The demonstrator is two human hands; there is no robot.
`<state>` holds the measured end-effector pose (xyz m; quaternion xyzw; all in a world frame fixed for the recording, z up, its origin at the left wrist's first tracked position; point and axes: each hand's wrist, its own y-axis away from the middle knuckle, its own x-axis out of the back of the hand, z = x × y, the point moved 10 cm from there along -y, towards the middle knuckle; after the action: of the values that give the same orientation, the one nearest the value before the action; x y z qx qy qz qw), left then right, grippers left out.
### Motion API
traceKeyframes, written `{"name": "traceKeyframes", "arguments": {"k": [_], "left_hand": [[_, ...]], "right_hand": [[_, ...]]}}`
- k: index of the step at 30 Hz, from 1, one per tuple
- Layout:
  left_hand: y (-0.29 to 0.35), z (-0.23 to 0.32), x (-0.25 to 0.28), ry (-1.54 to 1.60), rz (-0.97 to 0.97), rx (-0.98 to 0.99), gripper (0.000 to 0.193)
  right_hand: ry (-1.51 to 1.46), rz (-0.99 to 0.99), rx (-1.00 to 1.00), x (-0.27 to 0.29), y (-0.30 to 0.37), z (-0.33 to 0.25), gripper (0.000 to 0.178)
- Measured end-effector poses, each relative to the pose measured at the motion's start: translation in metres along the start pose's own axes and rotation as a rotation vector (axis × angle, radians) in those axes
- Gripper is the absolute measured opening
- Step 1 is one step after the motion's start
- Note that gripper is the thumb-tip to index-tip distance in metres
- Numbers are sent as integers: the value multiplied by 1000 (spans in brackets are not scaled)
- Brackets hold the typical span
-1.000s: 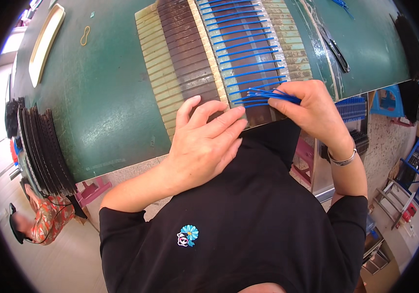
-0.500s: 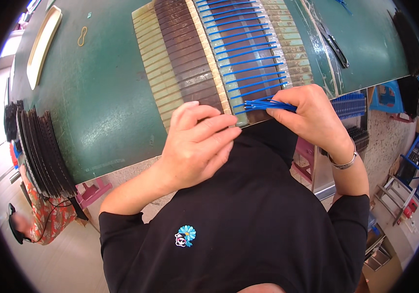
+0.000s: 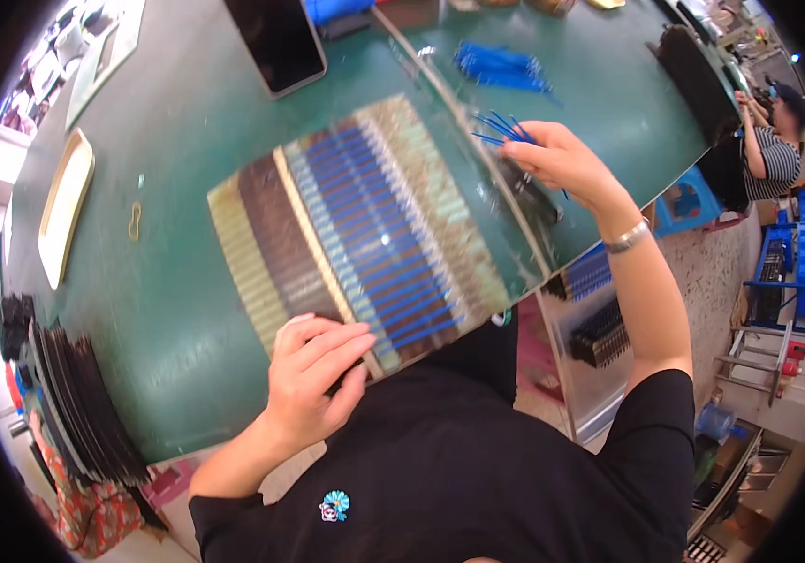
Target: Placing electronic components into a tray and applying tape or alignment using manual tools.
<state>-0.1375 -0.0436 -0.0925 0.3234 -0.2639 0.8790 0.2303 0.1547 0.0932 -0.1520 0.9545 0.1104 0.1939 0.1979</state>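
Observation:
A long ridged tray (image 3: 262, 244) with brown and tan slots lies across the green table (image 3: 177, 113); several thin blue sticks (image 3: 374, 235) sit in its slots. My left hand (image 3: 313, 380) rests flat on the tray's near end, fingers spread. My right hand (image 3: 562, 159) is out to the right beyond the tray, pinching a small bunch of blue sticks (image 3: 501, 129) that fan out from its fingers. A loose pile of the same blue sticks (image 3: 501, 68) lies further back on the table.
A dark tablet (image 3: 276, 38) lies at the table's far side. A cream tray (image 3: 63, 206) and a rubber band (image 3: 134, 220) lie at the left, and black trays (image 3: 79, 403) are stacked at the near left edge. Another person (image 3: 764, 141) sits at the far right.
My right hand left the tray's near end and reached out to the right, where it now holds a bunch of blue sticks. My view shifted; my left hand stayed on the tray.

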Motion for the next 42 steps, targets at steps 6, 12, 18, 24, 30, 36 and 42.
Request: {"name": "traceKeyframes", "arguments": {"k": [6,12,18,24,30,36,42], "left_hand": [[-16,-17,7,71,72,28,28],[-23,-24,2,118,55,45,23],[-15,-28,3,132,65,36,24],[-13,-18,0,182,90,-3,21],[-3,-13,4,183,121,12,18],[-7,0,-6,308,80,111,18],[-18,38,-18,288,-30,-71,18]], "right_hand": [[862,519,600,52,-56,-32,18],[1016,714,747,53,-14,-62,23],[865,429,407,17,36,-28,29],[951,401,177,-11,37,4,31],[166,623,377,2,109,23,14],[-257,684,250,-72,153,112,3],[-798,483,236,-102,140,114,7]]}}
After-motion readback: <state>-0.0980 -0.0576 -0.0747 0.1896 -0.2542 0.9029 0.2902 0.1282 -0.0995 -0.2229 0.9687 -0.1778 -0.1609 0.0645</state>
